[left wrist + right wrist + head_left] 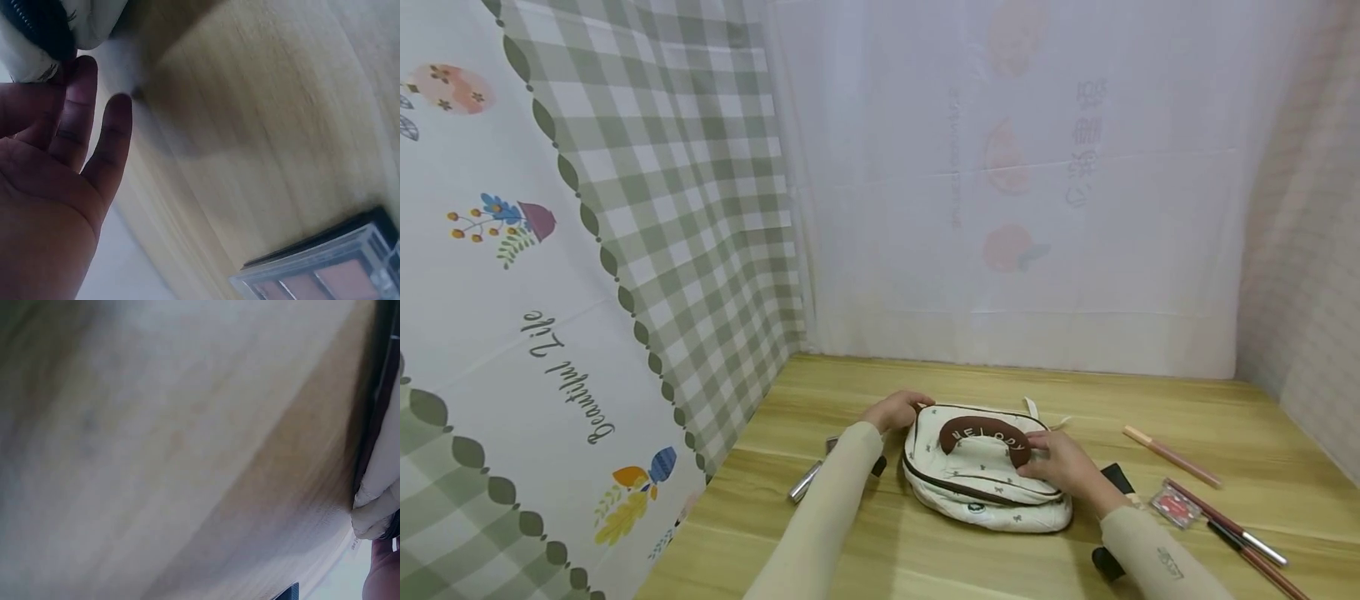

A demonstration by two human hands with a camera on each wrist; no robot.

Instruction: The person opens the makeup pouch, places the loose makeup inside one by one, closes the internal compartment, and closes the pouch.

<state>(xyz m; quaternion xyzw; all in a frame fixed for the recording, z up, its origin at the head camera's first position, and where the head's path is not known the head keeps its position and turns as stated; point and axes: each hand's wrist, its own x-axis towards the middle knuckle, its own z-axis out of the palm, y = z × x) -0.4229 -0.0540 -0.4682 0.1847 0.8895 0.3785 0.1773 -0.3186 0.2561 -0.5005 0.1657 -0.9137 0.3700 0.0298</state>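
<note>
A cream quilted cosmetic bag (992, 504) with brown trim, small printed motifs and a dark zipper lies on the wooden table. On its top is a curved brown handle (973, 427) lettered "MELODY". My left hand (897, 411) is at the bag's back left corner; in the left wrist view its thumb and fingertips pinch the bag's edge while the outer finger stands free. My right hand (1066, 467) is on the right side of the lid, its thumb and fingers about the right end of the handle. In the right wrist view only a bit of that hand shows below the bag.
Left of the bag lie a silver tube (806, 481) and a clear-lidded palette (325, 275). On the right are a pink tube (1183, 462) with a tan cap, a clear compact (1176, 505), slender pencils (1270, 573) and a black item (1117, 477). Hanging cloths border the table.
</note>
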